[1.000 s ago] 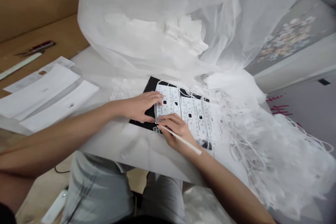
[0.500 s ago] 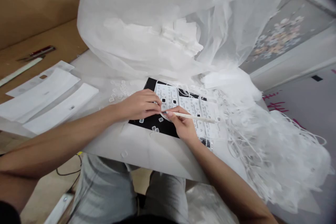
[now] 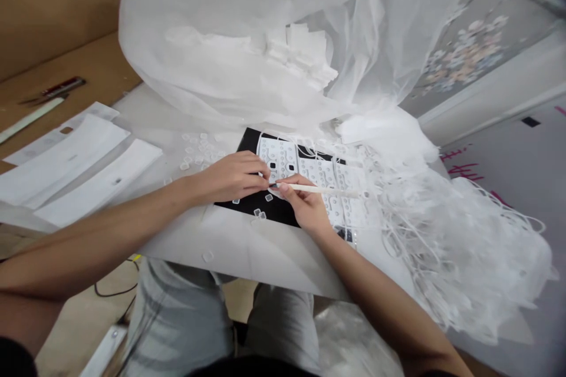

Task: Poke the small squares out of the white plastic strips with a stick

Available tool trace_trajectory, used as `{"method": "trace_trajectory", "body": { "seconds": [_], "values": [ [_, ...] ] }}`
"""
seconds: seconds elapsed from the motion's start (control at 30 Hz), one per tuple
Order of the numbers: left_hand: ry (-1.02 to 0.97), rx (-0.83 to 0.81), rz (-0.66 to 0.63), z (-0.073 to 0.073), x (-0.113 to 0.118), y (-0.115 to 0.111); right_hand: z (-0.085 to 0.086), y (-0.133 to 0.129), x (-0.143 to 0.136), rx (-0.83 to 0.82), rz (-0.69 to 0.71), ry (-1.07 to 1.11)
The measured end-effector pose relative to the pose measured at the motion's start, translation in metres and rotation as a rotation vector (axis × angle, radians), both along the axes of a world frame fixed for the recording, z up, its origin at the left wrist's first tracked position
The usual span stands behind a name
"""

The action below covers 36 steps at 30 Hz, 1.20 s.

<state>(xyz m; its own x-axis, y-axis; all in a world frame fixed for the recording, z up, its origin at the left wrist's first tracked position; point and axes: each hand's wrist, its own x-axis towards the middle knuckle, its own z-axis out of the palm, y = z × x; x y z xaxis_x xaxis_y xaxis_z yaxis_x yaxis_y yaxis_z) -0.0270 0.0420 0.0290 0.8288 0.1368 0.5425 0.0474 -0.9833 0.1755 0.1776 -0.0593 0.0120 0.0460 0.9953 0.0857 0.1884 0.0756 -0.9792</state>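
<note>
In my right hand (image 3: 310,207) is a thin white stick (image 3: 338,192) with a dark tip, gripped between thumb and fingers and pointing left. The fingers of my left hand (image 3: 234,177) are drawn together at that tip; what they pinch is too small to make out. Both hands are over a black board (image 3: 287,217). White perforated strips (image 3: 282,152) with rows of round dots and small square holes lie across the board, partly covered by my right hand. Small translucent rounded squares (image 3: 269,197) are scattered on the board below my fingers.
A big tangled heap of white strips and cords (image 3: 473,253) covers the right side. White strips (image 3: 101,182) lie at the left, with more small translucent squares (image 3: 194,153) beside my left hand. A translucent plastic bag (image 3: 221,76) stands behind. A red-handled tool (image 3: 64,86) lies far left.
The whole view has shifted slightly, so things appear a little further left and up. Both hands keep about the same place and hold, fingers meeting at the stick's tip.
</note>
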Motion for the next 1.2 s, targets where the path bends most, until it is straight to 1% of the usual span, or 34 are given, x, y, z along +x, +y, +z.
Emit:
{"method": "trace_trajectory", "body": {
  "seconds": [0.13, 0.23, 0.3, 0.33, 0.4, 0.5, 0.57, 0.77, 0.93, 1.03, 1.2],
  "values": [
    [0.057, 0.004, -0.016, 0.001, 0.0, -0.002, 0.0, -0.003, -0.002, 0.055, 0.001, -0.095],
    [0.107, -0.002, -0.005, 0.002, 0.001, -0.004, 0.007, -0.004, 0.001, 0.128, -0.017, -0.196],
    [0.112, -0.005, 0.008, 0.003, 0.001, -0.005, 0.012, -0.002, 0.006, 0.157, -0.037, -0.225],
    [0.1, -0.005, 0.012, 0.004, 0.001, -0.005, 0.014, -0.001, 0.01, 0.151, -0.046, -0.219],
    [0.053, 0.008, 0.017, 0.004, 0.0, -0.005, 0.017, 0.0, 0.016, 0.088, -0.043, -0.16],
    [-0.029, 0.053, 0.013, 0.005, -0.001, -0.005, 0.017, 0.0, 0.019, -0.04, 0.015, -0.035],
    [-0.071, 0.083, 0.011, 0.006, -0.002, -0.005, 0.017, -0.002, 0.017, -0.082, 0.055, 0.021],
    [-0.101, 0.106, 0.022, 0.012, -0.004, -0.006, 0.015, -0.006, 0.005, -0.087, 0.073, 0.075],
    [-0.096, 0.062, 0.017, 0.013, -0.003, -0.007, 0.015, -0.005, 0.005, -0.064, 0.058, 0.044],
    [-0.095, 0.055, 0.018, 0.012, -0.004, -0.007, 0.015, -0.005, 0.005, -0.069, 0.071, 0.04],
    [-0.085, 0.036, 0.012, 0.013, -0.004, -0.007, 0.014, -0.005, 0.005, -0.079, 0.057, 0.057]
  ]
}}
